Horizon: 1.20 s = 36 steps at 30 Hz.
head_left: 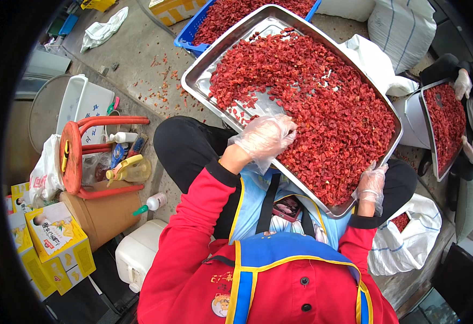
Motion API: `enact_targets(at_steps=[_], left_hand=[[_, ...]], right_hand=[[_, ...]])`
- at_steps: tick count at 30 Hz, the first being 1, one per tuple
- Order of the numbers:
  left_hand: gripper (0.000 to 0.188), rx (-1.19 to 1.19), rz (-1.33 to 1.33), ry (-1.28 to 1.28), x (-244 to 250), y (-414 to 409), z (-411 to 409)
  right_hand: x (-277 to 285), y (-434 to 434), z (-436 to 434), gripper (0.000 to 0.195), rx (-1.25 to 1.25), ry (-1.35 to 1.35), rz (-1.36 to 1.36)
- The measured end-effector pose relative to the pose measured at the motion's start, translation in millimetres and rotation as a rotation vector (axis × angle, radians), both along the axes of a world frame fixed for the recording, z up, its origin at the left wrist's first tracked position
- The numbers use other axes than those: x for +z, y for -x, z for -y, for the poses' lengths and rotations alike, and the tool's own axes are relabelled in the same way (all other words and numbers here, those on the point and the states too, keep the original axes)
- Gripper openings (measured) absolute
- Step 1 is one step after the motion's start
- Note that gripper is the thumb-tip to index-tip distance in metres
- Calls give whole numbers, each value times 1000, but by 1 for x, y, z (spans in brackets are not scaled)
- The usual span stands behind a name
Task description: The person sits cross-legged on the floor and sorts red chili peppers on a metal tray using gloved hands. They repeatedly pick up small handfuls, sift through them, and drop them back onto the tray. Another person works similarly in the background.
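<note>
A steel tray [235, 117] lies tilted across my lap, heaped with chopped dried red pieces, apparently chilli [337, 109]. My left hand [269, 135], in a clear plastic glove, is over the tray's near left part with its fingers curled against the red pieces. Whether anything is pinched in those fingers is hidden. At the near right corner, my gloved right hand [372, 184] grips the tray's rim, thumb on the inside. Bare metal shows at the tray's far left and just beyond my left hand.
Behind the tray stands a blue plastic basket [185, 38] of red pieces. At right, a co-worker's gloved hands [463, 84] hold another tray [442, 121] beside a white bucket [412, 117]. A woven sack [406, 243] is near my right knee; a red stool [72, 158] stands left.
</note>
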State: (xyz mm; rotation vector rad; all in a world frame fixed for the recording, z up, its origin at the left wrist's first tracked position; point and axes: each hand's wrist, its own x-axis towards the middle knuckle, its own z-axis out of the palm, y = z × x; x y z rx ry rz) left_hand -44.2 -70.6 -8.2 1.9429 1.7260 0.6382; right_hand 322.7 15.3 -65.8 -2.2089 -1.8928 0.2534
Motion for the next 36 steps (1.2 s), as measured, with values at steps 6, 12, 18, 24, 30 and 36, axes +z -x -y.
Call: enact_targets(at_steps=[6,12,18,24,30,36], left_hand=[[10,417,-34,-89,-11,49,-20],[19,428,-169,-156,-16,63,-27],[18,236,-63,-131,-6,51,-36],[30,131,-73,-140,-30,15,-54],[26,230,247,-180,-9,16,-65],[30,144,35,-2,-14,16,-90]], right_hand=[[-2,-1,1,50,6,-20,-16],[-3,1,1,50,27,-71,3],[-5,-1,1,53,15,-75,13],[15,13,4,54,-29,26,5],[6,1,3,55,-15,36,0],[3,3,1,53,-17,37,20]])
